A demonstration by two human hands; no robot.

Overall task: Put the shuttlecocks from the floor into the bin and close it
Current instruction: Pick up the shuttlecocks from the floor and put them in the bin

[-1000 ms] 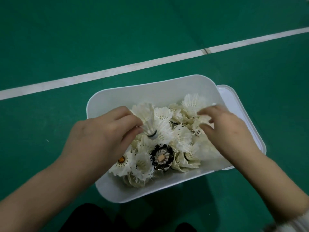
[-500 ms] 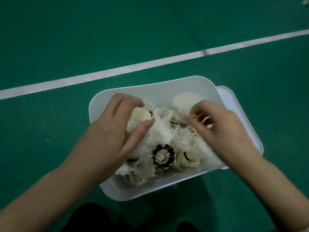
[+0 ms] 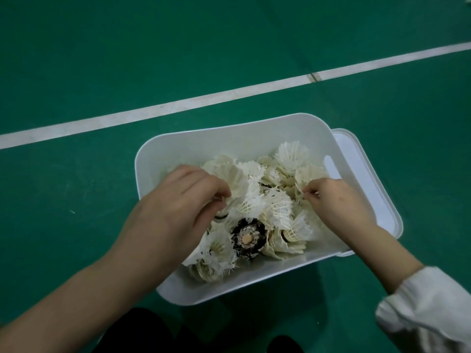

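- Now your left grip (image 3: 178, 212) is clenched round a white shuttlecock (image 3: 233, 179) at the bin's left end, fingers curled over its skirt. That reads as seating it into the pile rather than dropping it on top.
- Your right grip (image 3: 336, 202) pinches the feather rim of a pale shuttlecock (image 3: 309, 174) by the bin's right wall. You are probably tucking it down where the feathers stand high.
- The shuttlecocks (image 3: 277, 207) lie heaped and interlocked inside the bin (image 3: 204, 138). The bin stands on the green floor (image 3: 102, 59), just on your side of the white line (image 3: 178, 108).
- Working both ends at once makes sense, I judge: the heap rises close to the rim, and a lid will not seat over feathers that stick up.
- The lid (image 3: 369, 179) lies flat past the bin's right end, off the opening and close to your right grip. Whether the bin stands on part of it cannot be told.
- Count: one bin, one lid, one white line, two grips, and one sleeve (image 3: 428, 309) on your right arm.
- One dark-feathered shuttlecock (image 3: 247, 236) faces up towards the bin's near wall.
- The rest are white or cream, roughly a dozen, too tangled for an exact count.
- None shows on the floor in view.
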